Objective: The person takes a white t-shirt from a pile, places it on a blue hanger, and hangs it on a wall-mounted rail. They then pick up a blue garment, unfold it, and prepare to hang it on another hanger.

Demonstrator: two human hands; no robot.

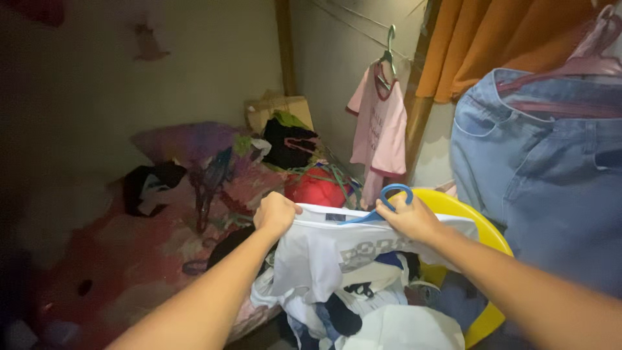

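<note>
Your left hand point(276, 214) grips the white shirt point(337, 249) at its collar; your right hand point(409, 217) pinches collar and blue hanger point(394, 193) together. You're mid-threading, I'd say. Next needs the hanger's 2nd arm inside.

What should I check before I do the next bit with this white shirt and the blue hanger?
1. Left hand grips the white shirt at its top edge: ok.
2. Right hand holds the blue hanger and the shirt's other side: ok.
3. Hanger's hook free above the fingers: ok.
4. Hanger's arms inside the shirt: cannot tell, mostly hidden.
5. Shirt lifted clear of the clothes pile beneath: not ok, its lower part lies among them.
6. Room beside the hanging pink shirt and the jeans: cannot tell.
</note>
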